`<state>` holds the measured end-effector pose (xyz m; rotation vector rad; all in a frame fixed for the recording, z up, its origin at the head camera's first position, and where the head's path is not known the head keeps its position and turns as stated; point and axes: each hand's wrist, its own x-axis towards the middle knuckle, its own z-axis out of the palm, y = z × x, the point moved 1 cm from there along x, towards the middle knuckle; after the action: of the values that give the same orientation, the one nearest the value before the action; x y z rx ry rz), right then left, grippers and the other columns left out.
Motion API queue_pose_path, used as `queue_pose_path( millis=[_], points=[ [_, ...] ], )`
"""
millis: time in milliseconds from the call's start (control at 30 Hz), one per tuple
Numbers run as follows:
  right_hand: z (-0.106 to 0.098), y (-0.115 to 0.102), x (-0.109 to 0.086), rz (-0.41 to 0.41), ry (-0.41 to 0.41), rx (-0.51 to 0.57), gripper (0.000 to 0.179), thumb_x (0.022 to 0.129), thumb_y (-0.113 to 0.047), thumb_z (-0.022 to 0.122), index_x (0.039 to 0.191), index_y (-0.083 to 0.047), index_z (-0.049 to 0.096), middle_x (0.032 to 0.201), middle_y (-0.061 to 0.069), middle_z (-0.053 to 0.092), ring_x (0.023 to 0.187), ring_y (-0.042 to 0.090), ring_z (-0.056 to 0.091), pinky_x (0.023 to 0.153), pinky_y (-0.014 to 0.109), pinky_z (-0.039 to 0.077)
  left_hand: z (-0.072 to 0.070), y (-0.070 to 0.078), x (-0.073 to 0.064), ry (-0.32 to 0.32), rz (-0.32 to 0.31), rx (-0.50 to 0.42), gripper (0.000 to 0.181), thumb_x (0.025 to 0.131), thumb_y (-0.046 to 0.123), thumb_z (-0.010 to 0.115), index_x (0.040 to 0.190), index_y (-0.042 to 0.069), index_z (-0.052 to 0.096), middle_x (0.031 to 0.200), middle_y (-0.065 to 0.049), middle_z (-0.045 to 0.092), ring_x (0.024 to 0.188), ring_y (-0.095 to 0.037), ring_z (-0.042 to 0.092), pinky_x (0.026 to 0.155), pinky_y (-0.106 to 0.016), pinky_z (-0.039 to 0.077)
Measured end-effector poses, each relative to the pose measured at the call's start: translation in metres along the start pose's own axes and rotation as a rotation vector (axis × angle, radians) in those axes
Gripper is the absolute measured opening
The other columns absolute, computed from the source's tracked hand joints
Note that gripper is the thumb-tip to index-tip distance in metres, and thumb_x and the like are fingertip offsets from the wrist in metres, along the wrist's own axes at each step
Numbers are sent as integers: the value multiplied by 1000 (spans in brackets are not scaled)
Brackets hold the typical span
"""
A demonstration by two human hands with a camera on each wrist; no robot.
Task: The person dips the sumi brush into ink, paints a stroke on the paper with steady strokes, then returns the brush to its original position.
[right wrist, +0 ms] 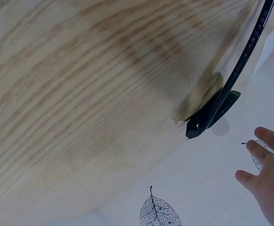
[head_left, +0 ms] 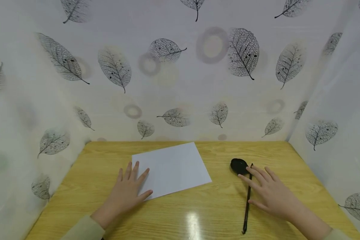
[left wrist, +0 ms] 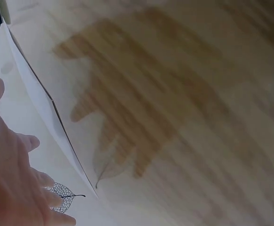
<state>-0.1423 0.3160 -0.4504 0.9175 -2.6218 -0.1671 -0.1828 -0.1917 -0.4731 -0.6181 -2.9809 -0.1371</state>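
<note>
A white sheet of paper (head_left: 174, 170) lies at a slant on the wooden table. My left hand (head_left: 127, 193) is spread over its left edge, fingers straight and holding nothing; the left wrist view shows this hand (left wrist: 14, 174) raised above the surface. To the right lies a thin black rod (head_left: 247, 203) like a writing brush, with small pale characters on its shaft (right wrist: 252, 44). Beside its far end sits a round black dish (head_left: 238, 165). Over the rod and the dish's edge, my right hand (head_left: 273, 196) stretches with fingers apart, gripping neither.
Yellow wood-grain tabletop (head_left: 195, 213) runs back to a pale curtain (head_left: 180, 86) printed with leaves. More curtain hangs along the left and right sides of the table. In the left wrist view, the hand's reflection shows on the glossy tabletop (left wrist: 198, 117).
</note>
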Motion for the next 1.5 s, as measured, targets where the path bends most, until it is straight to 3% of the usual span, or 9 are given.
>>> queue_pose_path(
  millis=[133, 333, 600, 767, 867, 1000, 1167, 1367, 1500],
  points=[
    [3, -2, 0, -47, 7, -5, 87, 78, -52, 87, 154, -24, 56, 150, 16, 59, 136, 37, 55, 137, 48, 5, 1, 0, -1, -15, 6, -24, 78, 99, 62, 62, 160, 15, 49, 168, -33, 32, 156, -60, 26, 121, -80, 27],
    [7, -5, -2, -114, 30, 1, 82, 76, -40, 88, 151, -22, 59, 144, 14, 65, 131, 34, 61, 111, 56, 41, 2, -1, -3, -41, 12, -35, 75, 102, 57, 61, 160, 13, 48, 168, -34, 31, 155, -60, 27, 120, -80, 29],
    [14, -8, -4, -175, 83, 23, 72, 75, -24, 80, 146, -21, 65, 136, 10, 70, 121, 28, 66, 105, 51, 46, 3, -1, -3, -50, 30, -40, 72, 102, 54, 61, 159, 11, 49, 167, -35, 33, 155, -60, 28, 120, -79, 30],
    [16, -11, -3, -199, 116, 47, 44, 103, -24, 48, 141, -19, 68, 133, 8, 71, 117, 25, 68, 106, 47, 43, 3, -3, -2, -85, 40, -38, 73, 103, 55, 60, 159, 10, 48, 166, -36, 33, 155, -60, 27, 120, -78, 30],
    [17, -13, -3, -223, 135, 44, 55, 112, -30, 23, 136, -18, 71, 129, 6, 72, 113, 24, 69, 105, 44, 45, 5, -4, -2, -110, 43, -41, 75, 103, 56, 59, 160, 9, 47, 167, -36, 33, 155, -60, 27, 120, -78, 29],
    [17, -14, -2, -268, 141, 48, 31, 102, -21, 57, 128, -16, 73, 124, 6, 74, 109, 25, 69, 100, 45, 50, 5, -5, -2, -139, 42, -47, 77, 102, 58, 59, 160, 9, 47, 167, -36, 32, 155, -59, 28, 121, -78, 28],
    [20, -14, 0, -317, 140, 38, 48, 73, -18, 81, 120, -15, 75, 119, 5, 75, 106, 23, 70, 94, 46, 57, 6, -6, -2, -167, 33, -59, 78, 103, 58, 59, 162, 9, 44, 168, -35, 30, 156, -58, 28, 123, -77, 27],
    [21, -16, 1, -352, 135, 32, 21, 102, -23, 58, 112, -16, 76, 112, -1, 74, 101, 19, 69, 90, 42, 58, 7, -7, -2, -185, 37, -78, 79, 103, 57, 58, 164, 9, 41, 169, -35, 29, 156, -57, 30, 124, -76, 26],
    [20, -17, 1, -361, 134, 17, 60, 119, -29, 19, 108, -18, 77, 107, -4, 73, 97, 16, 67, 87, 39, 58, 7, -8, -2, -183, 48, -88, 79, 104, 57, 58, 163, 8, 41, 168, -35, 29, 156, -57, 30, 124, -75, 27]
  ],
)
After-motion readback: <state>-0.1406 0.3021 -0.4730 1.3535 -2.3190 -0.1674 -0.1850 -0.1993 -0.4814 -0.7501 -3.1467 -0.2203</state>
